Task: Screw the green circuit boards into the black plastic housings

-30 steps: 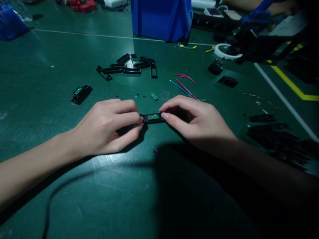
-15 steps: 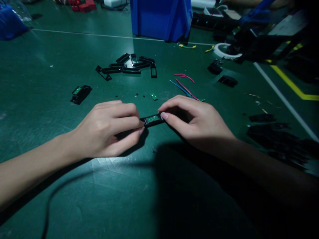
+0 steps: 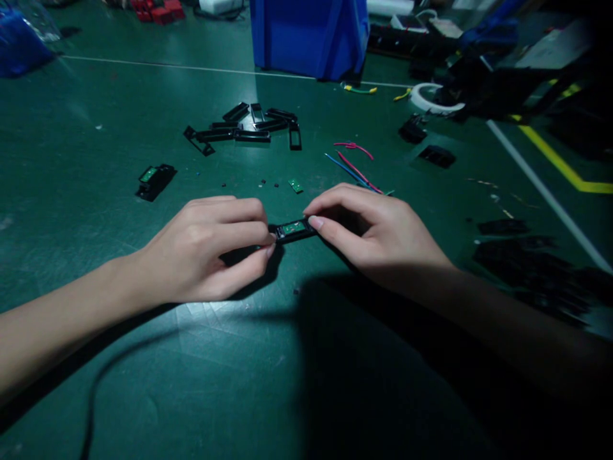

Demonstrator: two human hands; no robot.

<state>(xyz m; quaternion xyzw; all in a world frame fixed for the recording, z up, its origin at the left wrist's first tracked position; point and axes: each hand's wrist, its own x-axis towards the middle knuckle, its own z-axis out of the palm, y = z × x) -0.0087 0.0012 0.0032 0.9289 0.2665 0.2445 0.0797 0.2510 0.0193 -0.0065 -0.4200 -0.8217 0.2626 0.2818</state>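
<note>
Between my two hands is a small black plastic housing [image 3: 299, 236] with a green circuit board [image 3: 293, 227] set in it. My left hand [image 3: 215, 246] pinches its left end between thumb and fingers. At the right end, my right hand [image 3: 368, 227] grips it with thumb and forefinger. Just beyond lies a loose green circuit board [image 3: 295, 186], with tiny black pieces [image 3: 276, 185] beside it. To the left rests another black housing [image 3: 156, 181] with a green board in it. The undersides of both hands' grips are hidden.
Several black rectangular frames [image 3: 253, 136] lie in a loose pile farther back. Red and blue wires [image 3: 354, 169] are beyond my right hand. A blue bin [image 3: 309, 38] stands at the back. Dark parts [image 3: 531, 268] heap up at right, near a white tape roll [image 3: 437, 99].
My left fingers have shifted very slightly left along the housing, showing a bit more of its end. My right hand and the loose parts stay put.
</note>
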